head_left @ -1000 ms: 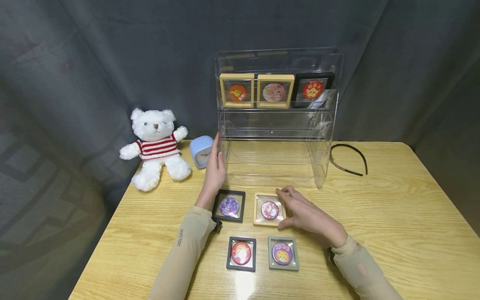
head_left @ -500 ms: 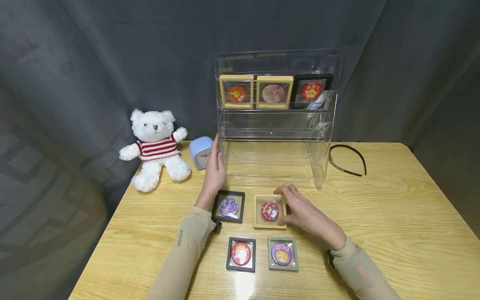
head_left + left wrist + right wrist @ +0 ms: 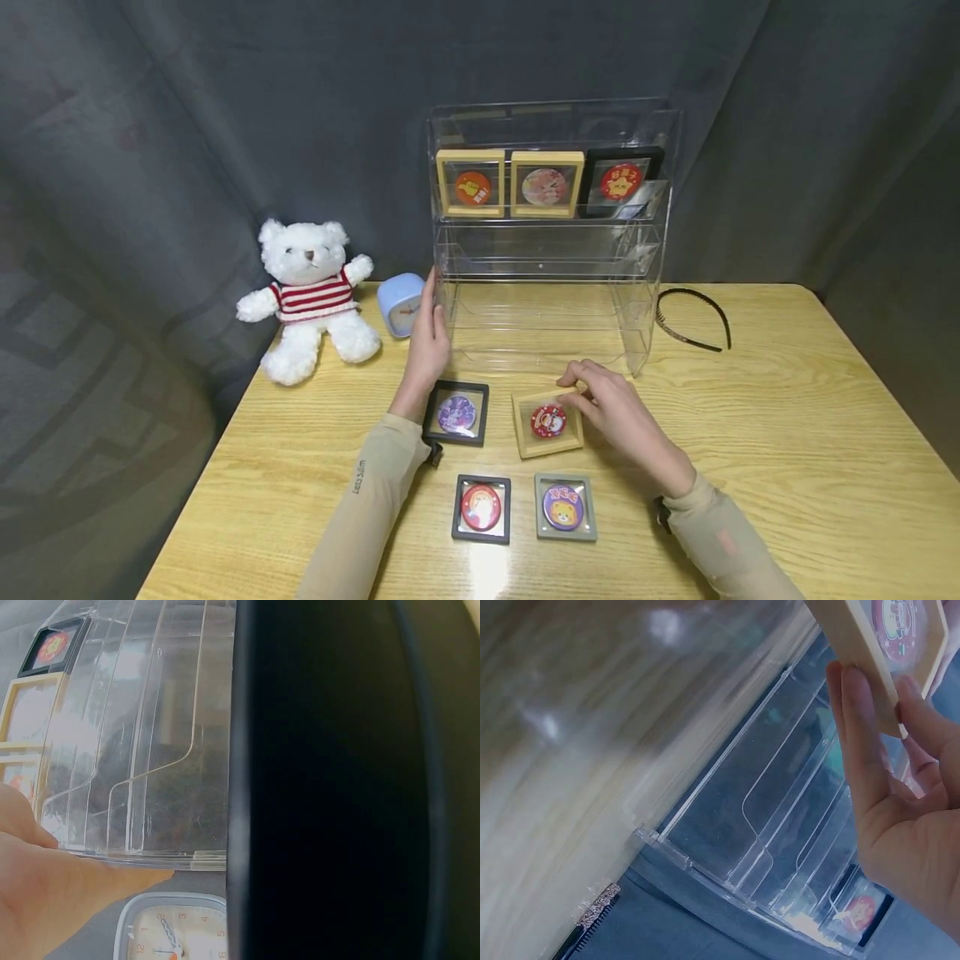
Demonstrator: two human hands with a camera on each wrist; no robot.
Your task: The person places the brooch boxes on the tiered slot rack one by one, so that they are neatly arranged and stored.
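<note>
My right hand (image 3: 618, 417) pinches the top right corner of a light wood-coloured display frame (image 3: 527, 446), with a round red badge (image 3: 548, 421) inside it. In the right wrist view the thumb and fingers (image 3: 859, 712) grip the frame's edge, and it is tilted. My left hand (image 3: 427, 346) lies with straight fingers along the left side of a clear acrylic tiered rack (image 3: 540, 267). Two wood-coloured frames (image 3: 471, 212) (image 3: 546, 212) and a black frame (image 3: 595, 183) stand in its upper tier.
On the table (image 3: 750, 467) lie a black frame with a purple badge (image 3: 457, 413), a dark frame with a red badge (image 3: 482, 507) and a grey-green frame with a bear badge (image 3: 563, 507). A teddy bear (image 3: 315, 296), a blue clock (image 3: 397, 292) and a black headband (image 3: 725, 321) surround the rack.
The right hand has shifted from the wood-coloured frame's right edge to its upper right corner. The frame has turned, tilted and moved slightly right. The left hand stays on the rack.
</note>
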